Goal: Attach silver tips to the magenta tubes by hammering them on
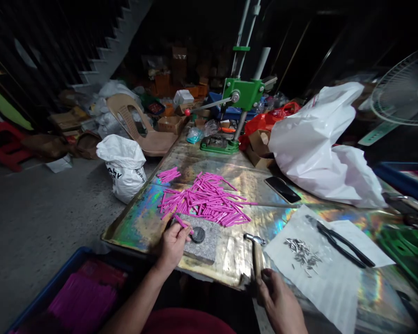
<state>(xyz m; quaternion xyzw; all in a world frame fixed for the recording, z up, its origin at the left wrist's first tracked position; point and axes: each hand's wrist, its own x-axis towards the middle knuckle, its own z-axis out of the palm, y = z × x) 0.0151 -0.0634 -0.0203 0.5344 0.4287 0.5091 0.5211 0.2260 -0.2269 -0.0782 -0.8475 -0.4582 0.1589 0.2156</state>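
My left hand [173, 245] is closed in a pinch on one thin pink stick [183, 222]. The stick's near end is beside a dark round disc [198, 234] on a grey stone block [204, 253]. My right hand [280, 297] is closed around the lower end of a hammer's [257, 257] wooden handle. The hammer's metal head points away from me, low over the table or resting on it; I cannot tell which. Just beyond the block lies a heap of pink sticks [209, 199], with a smaller bunch [168, 175] at its far left.
To the right, small metal pins [303, 253] and black-handled pliers [344, 246] lie on a white sheet [334, 292]. Behind are a phone [282, 189], a white plastic bag [316, 139] and a green hand press [242, 95]. A blue crate [73, 264] stands at lower left.
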